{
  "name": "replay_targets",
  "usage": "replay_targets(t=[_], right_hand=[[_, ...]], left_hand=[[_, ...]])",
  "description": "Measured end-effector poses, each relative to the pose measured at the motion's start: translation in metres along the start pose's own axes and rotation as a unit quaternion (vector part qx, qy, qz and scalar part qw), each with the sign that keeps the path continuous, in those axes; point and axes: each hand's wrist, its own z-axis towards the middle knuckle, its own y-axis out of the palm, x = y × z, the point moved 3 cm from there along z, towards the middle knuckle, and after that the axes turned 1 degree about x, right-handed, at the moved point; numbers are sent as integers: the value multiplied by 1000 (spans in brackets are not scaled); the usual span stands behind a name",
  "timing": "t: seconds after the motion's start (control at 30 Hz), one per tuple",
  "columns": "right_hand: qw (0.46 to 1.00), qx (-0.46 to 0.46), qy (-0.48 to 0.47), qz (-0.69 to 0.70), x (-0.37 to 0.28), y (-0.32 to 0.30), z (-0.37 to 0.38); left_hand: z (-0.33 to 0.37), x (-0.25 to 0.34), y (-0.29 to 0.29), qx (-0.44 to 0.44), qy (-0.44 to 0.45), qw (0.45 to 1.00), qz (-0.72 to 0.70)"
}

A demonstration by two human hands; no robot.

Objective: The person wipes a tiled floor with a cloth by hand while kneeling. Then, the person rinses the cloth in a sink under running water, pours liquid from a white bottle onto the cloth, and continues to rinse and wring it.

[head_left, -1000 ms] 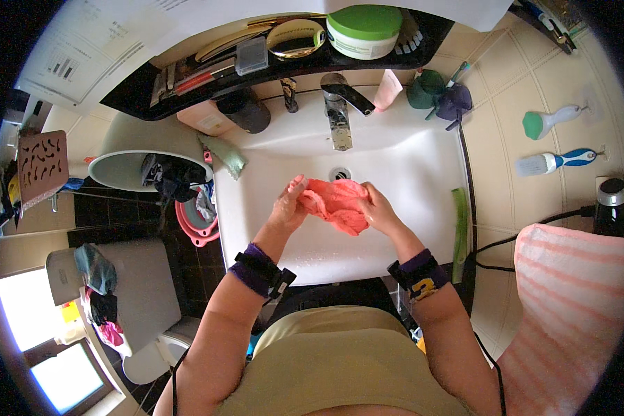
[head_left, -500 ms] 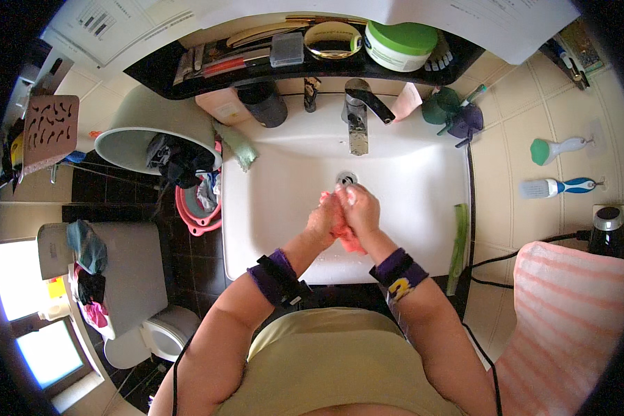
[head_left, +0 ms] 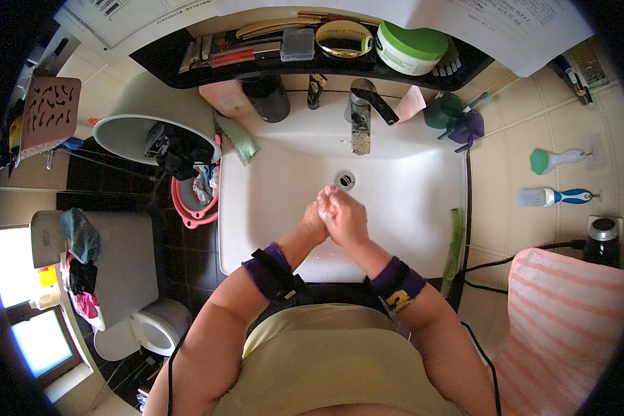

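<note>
Both of my hands are pressed together over the white sink (head_left: 409,229), just on the near side of its drain (head_left: 344,180). My left hand (head_left: 314,223) is closed against my right hand (head_left: 347,219), whose fingers are wrapped over it. Whitish suds show on the fingers. The small red cloth seen between them half a second ago is now almost wholly hidden in the closed hands. Beyond them stands the metal faucet (head_left: 360,128); I see no water running from it.
A green strip (head_left: 453,243) lies along the sink's right edge, and a pale green cloth (head_left: 241,142) hangs over the left rim. Left stand a tilted laundry basket (head_left: 125,128) and pink basin (head_left: 187,216). A striped towel (head_left: 568,312) hangs right, below wall-hung brushes (head_left: 537,197).
My hands have closed tighter together, the right one turning over the left. The red cloth that hung out below them has gone from sight between the palms.
</note>
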Motion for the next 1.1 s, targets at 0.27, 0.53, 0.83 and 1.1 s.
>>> replay_targets(t=[0.27,0.53,0.83,1.1], right_hand=[[936,-136,325,12,67,-34,1],[969,-67,160,175,30,-14,-4],[758,84,388,518,82,-20,-13],[629,66,390,669,73,-67,9]], left_hand=[[-30,-22,-37,78,-186,363,-910],[-20,-12,-36,-9,-73,487,-870],[-46,-35,-47,41,-145,640,-754],[-74,-96,0,-102,-224,951,-187]])
